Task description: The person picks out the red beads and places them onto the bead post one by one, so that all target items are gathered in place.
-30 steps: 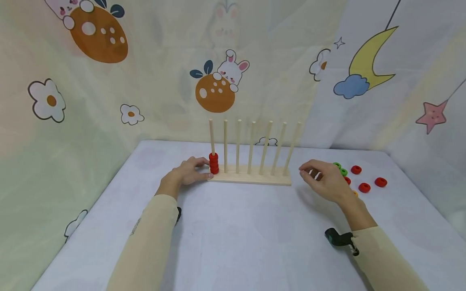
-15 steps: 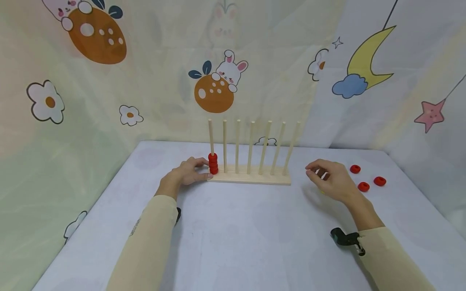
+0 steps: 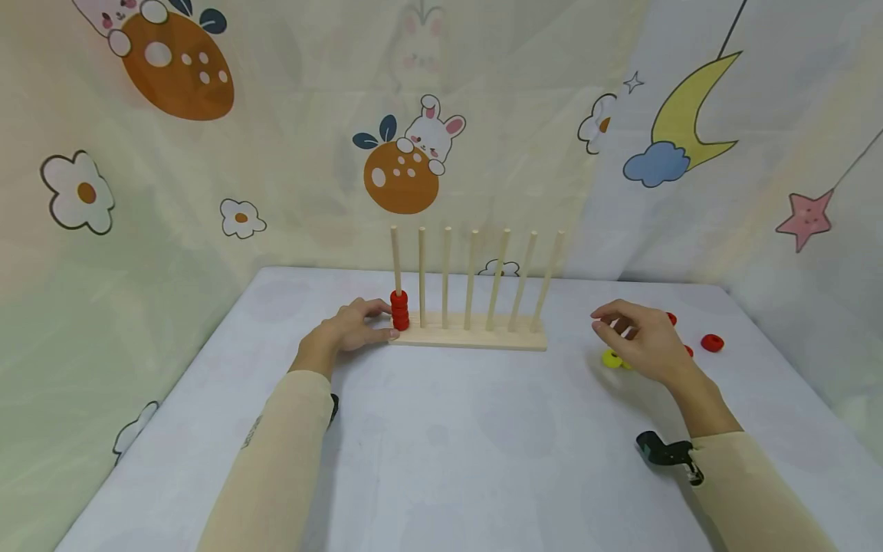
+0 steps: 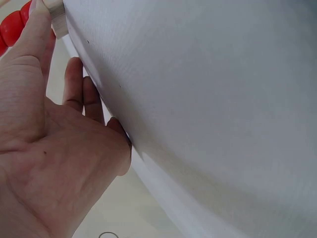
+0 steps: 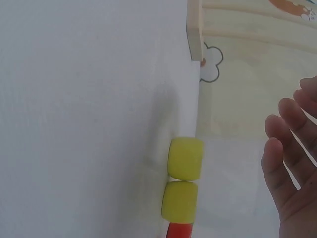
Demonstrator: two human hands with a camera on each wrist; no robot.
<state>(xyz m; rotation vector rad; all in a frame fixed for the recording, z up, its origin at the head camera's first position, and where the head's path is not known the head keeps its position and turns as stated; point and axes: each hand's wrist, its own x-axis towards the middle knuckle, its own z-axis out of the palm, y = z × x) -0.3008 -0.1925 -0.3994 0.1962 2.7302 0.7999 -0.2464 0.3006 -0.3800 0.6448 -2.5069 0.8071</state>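
A wooden rack with several upright pegs stands on the table, its base running left to right. Red beads are stacked low on its leftmost peg. My left hand pinches the left end of the base, thumb in front and fingers behind; in the left wrist view the thumb lies against the base's end beside the red beads. Over the loose beads at the right hovers my right hand, fingers loosely bent and holding nothing. Yellow beads lie below it, a yellow one showing clearly in the right wrist view.
A loose red bead lies right of the right hand, with other red ones partly hidden behind that hand. A printed cloth wall rises behind the white table.
My right hand has moved to the right, uncovering yellow beads on its left and covering green and red ones. The left hand stays at the rack's end.
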